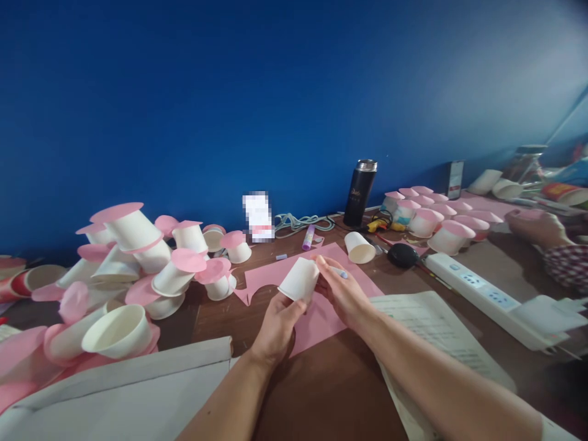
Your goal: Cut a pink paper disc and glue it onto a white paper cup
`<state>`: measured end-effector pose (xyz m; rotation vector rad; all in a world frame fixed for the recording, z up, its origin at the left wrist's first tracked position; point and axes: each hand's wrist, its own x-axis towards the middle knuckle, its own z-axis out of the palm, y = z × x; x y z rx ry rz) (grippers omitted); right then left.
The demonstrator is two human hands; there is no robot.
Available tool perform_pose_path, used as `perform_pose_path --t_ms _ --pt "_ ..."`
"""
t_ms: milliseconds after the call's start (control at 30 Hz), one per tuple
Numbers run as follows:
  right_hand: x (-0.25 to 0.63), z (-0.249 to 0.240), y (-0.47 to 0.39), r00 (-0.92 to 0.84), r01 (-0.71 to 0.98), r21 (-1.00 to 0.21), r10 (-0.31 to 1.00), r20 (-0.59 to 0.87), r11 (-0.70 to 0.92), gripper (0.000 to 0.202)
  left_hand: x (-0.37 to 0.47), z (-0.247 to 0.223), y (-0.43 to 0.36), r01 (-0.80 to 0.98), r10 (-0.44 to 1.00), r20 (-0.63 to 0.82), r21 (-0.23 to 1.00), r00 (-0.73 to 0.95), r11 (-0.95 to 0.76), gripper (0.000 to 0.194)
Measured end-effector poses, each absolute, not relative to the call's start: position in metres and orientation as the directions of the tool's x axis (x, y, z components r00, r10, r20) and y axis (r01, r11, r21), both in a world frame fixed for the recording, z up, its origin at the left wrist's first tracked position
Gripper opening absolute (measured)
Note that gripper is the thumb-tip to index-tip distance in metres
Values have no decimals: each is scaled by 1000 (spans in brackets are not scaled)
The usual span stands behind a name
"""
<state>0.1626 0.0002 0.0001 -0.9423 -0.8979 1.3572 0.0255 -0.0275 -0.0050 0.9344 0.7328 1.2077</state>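
Observation:
A plain white paper cup (298, 279) is held tilted above the pink paper sheet (321, 318). My left hand (278, 327) grips it from below, with the thumb on its side. At the cup's right end, my right hand (337, 288) has its fingertips against the cup, and a pale pen-like stick (340, 272) lies between its fingers. Another white cup (359, 247) rests on its side behind the sheet. A purple glue stick (309, 237) and its small cap (281, 257) are on the table beyond the cup.
Many white cups with pink discs (179, 272) are piled at left; more (452, 236) stand at right. A black bottle (361, 193), a phone (258, 215) and a power strip (478, 294) are around. Another person's hand (537, 226) is at far right. Printed paper (436, 331) lies under my right arm.

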Motion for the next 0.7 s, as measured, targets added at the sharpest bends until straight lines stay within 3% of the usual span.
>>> perform_pose_path --t_ms 533,700 --pt "164 7 -4 14 -414 -910 1000 -19 -11 44 26 -4 -35 -160 970 93 985 222 -58 16" --pt "165 4 -4 -6 -391 -920 1000 -21 -22 41 29 -7 -35 -152 969 134 983 206 -103 26"
